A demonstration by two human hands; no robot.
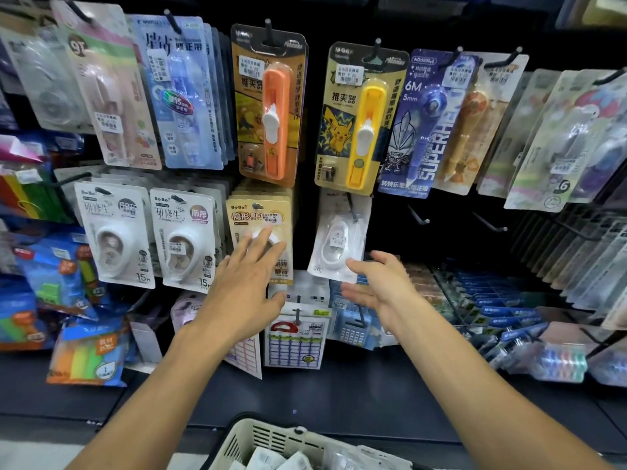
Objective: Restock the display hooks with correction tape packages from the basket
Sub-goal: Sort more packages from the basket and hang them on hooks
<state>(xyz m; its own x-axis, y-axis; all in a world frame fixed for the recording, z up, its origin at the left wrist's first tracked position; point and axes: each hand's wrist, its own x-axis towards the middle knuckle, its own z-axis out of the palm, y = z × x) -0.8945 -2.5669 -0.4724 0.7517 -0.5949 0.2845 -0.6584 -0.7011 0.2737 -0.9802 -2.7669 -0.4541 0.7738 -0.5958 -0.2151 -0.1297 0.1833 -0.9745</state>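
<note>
Two hands reach at the display, both with fingers spread, holding nothing. Left hand (246,283) touches the tan correction tape package (259,225); right hand (376,286) sits just under the white correction tape package (339,237) on its hook. Basket (271,439) below holds more packages.

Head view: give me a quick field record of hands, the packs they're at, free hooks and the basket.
left hand: open, straight fingers pressing the tan pack on its hook
right hand: open, palm up beside the lower corner of the clear white pack; contact unclear
clear white pack: hanging tilted on its hook
bare hooks: two, right of the clear white pack
basket: bottom centre, white packages inside
</note>
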